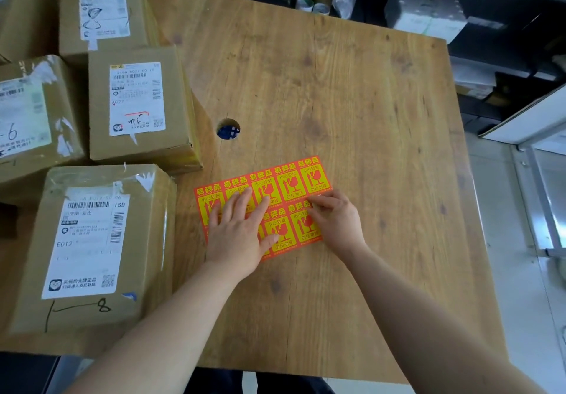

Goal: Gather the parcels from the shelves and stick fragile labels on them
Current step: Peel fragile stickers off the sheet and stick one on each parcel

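Note:
A sheet of orange and yellow fragile labels lies flat on the wooden table. My left hand presses the sheet's left half with straight, spread fingers. My right hand is at the sheet's right edge, its fingertips pinching at the corner of a lower-row label. Several brown cardboard parcels with white shipping labels stand on the table's left side: the nearest one marked 8, one behind it, one marked 6 at the far left, and one at the back.
A round cable hole opens in the table just behind the sheet. Dark shelves at the back right hold a wrapped white package and tape rolls. A white metal frame stands to the right of the table.

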Available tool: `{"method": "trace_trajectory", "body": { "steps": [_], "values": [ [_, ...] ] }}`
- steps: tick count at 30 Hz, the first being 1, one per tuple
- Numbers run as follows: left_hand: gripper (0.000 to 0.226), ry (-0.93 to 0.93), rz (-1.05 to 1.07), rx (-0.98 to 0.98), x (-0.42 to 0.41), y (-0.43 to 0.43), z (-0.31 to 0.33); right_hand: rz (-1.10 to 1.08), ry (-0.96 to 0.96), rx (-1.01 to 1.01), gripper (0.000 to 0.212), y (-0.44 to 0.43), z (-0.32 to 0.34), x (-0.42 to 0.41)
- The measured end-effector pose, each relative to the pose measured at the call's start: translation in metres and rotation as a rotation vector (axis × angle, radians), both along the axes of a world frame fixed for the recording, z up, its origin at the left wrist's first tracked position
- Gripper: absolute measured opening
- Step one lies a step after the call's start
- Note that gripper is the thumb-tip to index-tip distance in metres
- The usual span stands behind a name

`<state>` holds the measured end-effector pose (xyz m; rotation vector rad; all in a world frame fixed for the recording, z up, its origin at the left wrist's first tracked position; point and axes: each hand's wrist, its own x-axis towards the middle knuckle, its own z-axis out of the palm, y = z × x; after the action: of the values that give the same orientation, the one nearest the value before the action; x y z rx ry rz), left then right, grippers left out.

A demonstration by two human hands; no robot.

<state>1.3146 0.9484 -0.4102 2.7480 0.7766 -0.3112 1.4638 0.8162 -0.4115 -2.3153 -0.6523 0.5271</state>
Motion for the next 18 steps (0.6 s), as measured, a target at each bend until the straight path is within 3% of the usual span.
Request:
{"method": "trace_trajectory", "body": {
  "steps": [7, 18],
  "values": [
    [0.077, -0.01, 0.0, -0.003, 0.0, 0.001, -0.001, -0.088, 0.113, 0.019, 0.014, 0.001, 0.002, 0.006],
    [0.076, -0.007, -0.007, -0.012, -0.001, 0.001, -0.001, -0.019, -0.077, -0.195, 0.013, 0.015, 0.003, 0.011]
  ]
}}
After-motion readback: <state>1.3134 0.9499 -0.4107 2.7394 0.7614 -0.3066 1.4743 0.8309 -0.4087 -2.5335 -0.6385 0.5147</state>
